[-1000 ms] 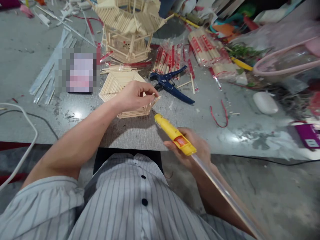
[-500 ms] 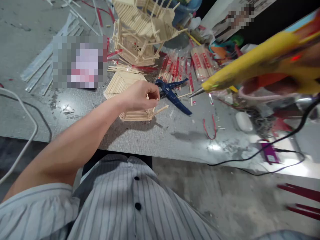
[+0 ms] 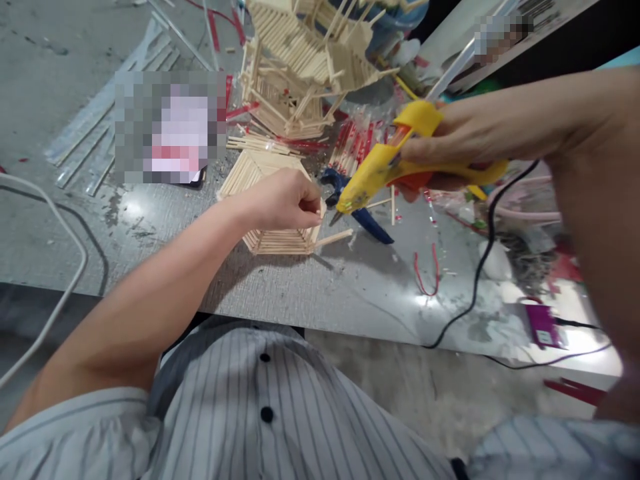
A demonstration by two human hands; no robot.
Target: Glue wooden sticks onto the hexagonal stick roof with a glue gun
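My right hand (image 3: 450, 143) is wrapped round a yellow glue gun (image 3: 370, 177) with an orange trigger. Its metal nozzle points down-left, close to the fingertips of my left hand (image 3: 293, 200). Those fingers are pinched together over a flat polygonal panel of wooden sticks (image 3: 285, 242); what they hold, if anything, is too small to make out. One stick (image 3: 334, 238) juts out from the panel's right corner. Blue-handled pliers (image 3: 373, 225) lie just right of the panel, partly behind the glue gun.
Behind the panel stands a tiered stick structure (image 3: 285, 93). Red-and-clear stick packets (image 3: 353, 143) lie near it. A blurred phone (image 3: 180, 133) and clear plastic sleeves (image 3: 105, 127) are at left. A black cord (image 3: 483, 267) hangs from the gun; a purple device (image 3: 543, 325) lies at right.
My right hand has come into fuller view, bringing the glue gun left and its nozzle close to my left hand. The view has shifted slightly; my left hand stays over the panel.
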